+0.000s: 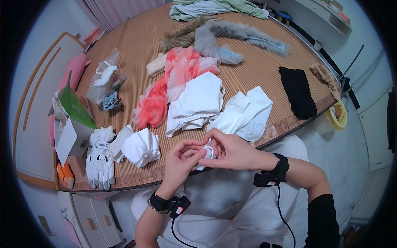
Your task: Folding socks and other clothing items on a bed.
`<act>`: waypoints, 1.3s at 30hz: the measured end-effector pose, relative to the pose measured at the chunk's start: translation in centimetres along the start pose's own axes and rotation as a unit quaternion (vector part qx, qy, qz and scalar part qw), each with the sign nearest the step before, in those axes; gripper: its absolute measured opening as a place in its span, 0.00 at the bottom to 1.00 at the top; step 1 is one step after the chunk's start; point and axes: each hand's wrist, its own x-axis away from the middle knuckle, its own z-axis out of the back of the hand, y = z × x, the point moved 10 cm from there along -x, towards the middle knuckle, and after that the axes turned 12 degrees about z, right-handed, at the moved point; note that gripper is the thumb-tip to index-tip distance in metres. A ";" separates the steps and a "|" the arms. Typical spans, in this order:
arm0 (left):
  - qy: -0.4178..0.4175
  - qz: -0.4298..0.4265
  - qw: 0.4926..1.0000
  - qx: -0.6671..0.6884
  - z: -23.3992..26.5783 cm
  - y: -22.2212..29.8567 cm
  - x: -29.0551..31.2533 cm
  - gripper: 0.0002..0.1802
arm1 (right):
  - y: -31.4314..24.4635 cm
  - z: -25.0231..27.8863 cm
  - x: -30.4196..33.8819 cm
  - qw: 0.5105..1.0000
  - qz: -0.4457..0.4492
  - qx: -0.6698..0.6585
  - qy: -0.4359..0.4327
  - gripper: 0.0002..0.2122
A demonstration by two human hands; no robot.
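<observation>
My left hand and my right hand meet at the table's front edge, above my lap. Between their bent fingers is a small white cloth piece, bunched up; the fingers hide much of it, so its kind does not show. Just beyond my right hand lies a pair of white socks, flat and overlapping. Behind the hands rests a folded white garment. A rolled white cloth bundle sits left of my left hand, beside light gloves with dark eye-like spots.
A red and pink sheer scarf lies mid-table, with grey fur trim behind it. Black folded cloth is at the right. On the left stand an open white box and a clear plastic bag. A yellow-lined bin is off the right edge.
</observation>
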 end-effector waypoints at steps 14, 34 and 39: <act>-0.196 0.157 0.936 0.249 -2.4 -2.4 1.3 0.13 | 3.3 0.5 0.3 0.965 -0.051 -0.257 0.028 0.05; 0.012 0.025 0.999 0.016 -1.0 -1.2 0.9 0.08 | 1.7 -0.3 0.0 0.999 -0.012 -0.035 0.019 0.11; -0.063 0.035 0.997 0.027 -1.6 -1.2 1.4 0.06 | 0.4 0.1 -0.4 0.998 0.004 0.065 0.024 0.14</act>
